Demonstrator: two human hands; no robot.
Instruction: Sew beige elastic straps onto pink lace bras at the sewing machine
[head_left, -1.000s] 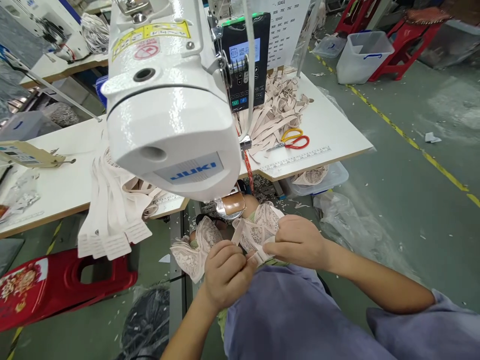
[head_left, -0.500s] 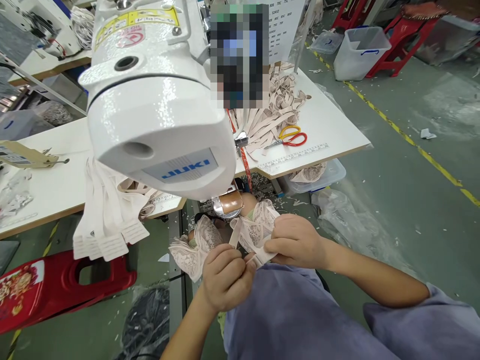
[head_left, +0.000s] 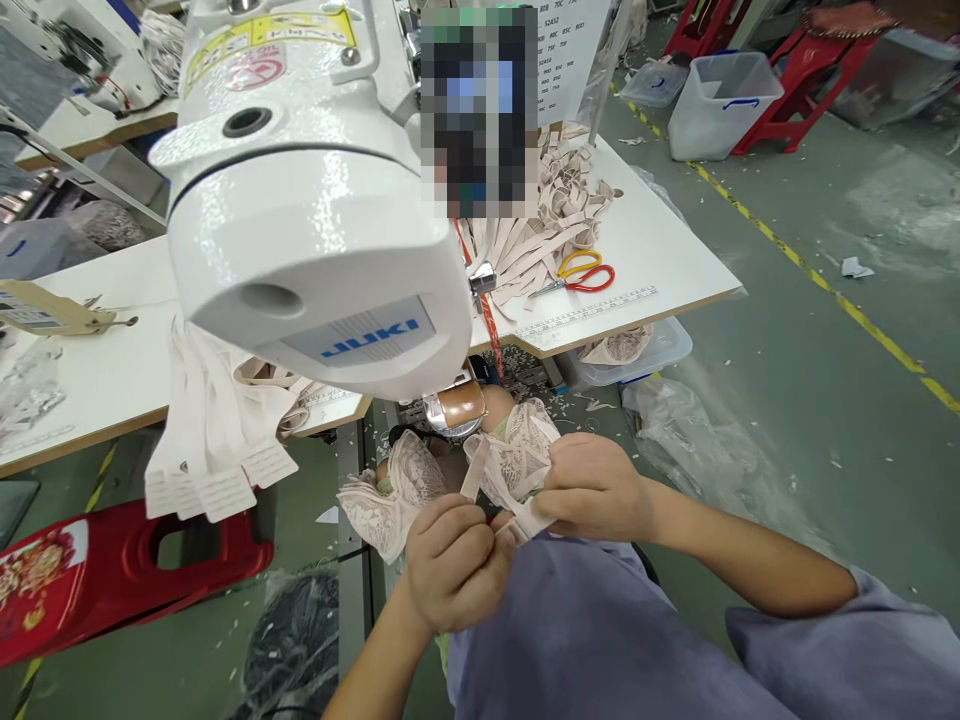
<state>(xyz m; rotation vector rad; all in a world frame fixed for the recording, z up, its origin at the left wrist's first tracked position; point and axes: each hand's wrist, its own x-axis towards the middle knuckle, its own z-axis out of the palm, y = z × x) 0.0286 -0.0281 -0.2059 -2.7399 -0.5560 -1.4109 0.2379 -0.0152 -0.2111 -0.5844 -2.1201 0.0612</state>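
A beige lace bra (head_left: 517,455) hangs over my lap, its two cups spread below the sewing machine head (head_left: 322,260). Fingers curled, my left hand (head_left: 459,560) grips one end of the bra's band and a narrow strap (head_left: 474,470) rises beside it. My right hand (head_left: 596,490) pinches the pale band (head_left: 529,522) a short way to the right. Between the two hands a short stretch of band shows, with what looks like a small hook or slider at the left fingertips. Fingers hide the exact grip.
Beige straps (head_left: 570,190) lie heaped on the white table (head_left: 675,250), near scissors (head_left: 589,272) and a ruler (head_left: 589,312). More pale straps (head_left: 217,440) hang over the left table's edge. A red stool (head_left: 135,580) stands at left; a clear bin (head_left: 667,350) sits under the table.
Both hands have shifted very slightly downward with the band, still gripping it. The bra cups stay almost in place.
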